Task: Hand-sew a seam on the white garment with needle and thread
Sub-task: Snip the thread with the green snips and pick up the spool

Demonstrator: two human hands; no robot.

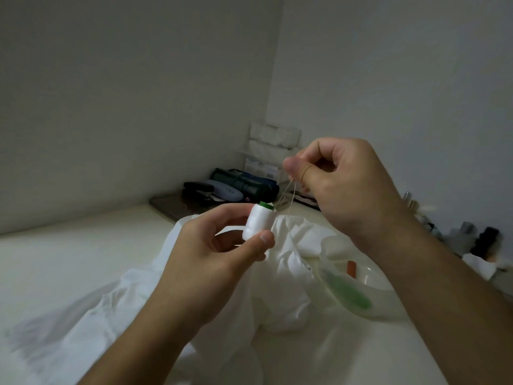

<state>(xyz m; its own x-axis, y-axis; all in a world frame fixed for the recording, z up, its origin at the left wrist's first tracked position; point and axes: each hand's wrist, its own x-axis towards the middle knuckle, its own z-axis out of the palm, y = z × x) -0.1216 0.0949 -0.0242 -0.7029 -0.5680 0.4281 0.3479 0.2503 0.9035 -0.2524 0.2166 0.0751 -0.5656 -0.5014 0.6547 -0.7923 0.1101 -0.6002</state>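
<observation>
White garment (280, 262) lies crumpled on the pale table (69, 254), directly beneath and just behind both raised hands, with folds spreading toward the lower left. The left hand (211, 254) holds a white thread spool (259, 222) with a green end upright between thumb and curled fingers, above the cloth and not touching it. The right hand (341, 184), higher and to the right, has its fingers curled and pinches the thread (291, 194) between thumb and forefinger; the strand runs down from the pinch to the spool's top. Whether a needle is in that pinch cannot be made out. Just right of the garment sits a clear container (369, 279) holding a green item and an orange one. Farther back, near the wall corner, lie dark pouches (244, 184) and stacked white boxes (273, 143); blurred bottles (472, 237) stand along the right edge.
</observation>
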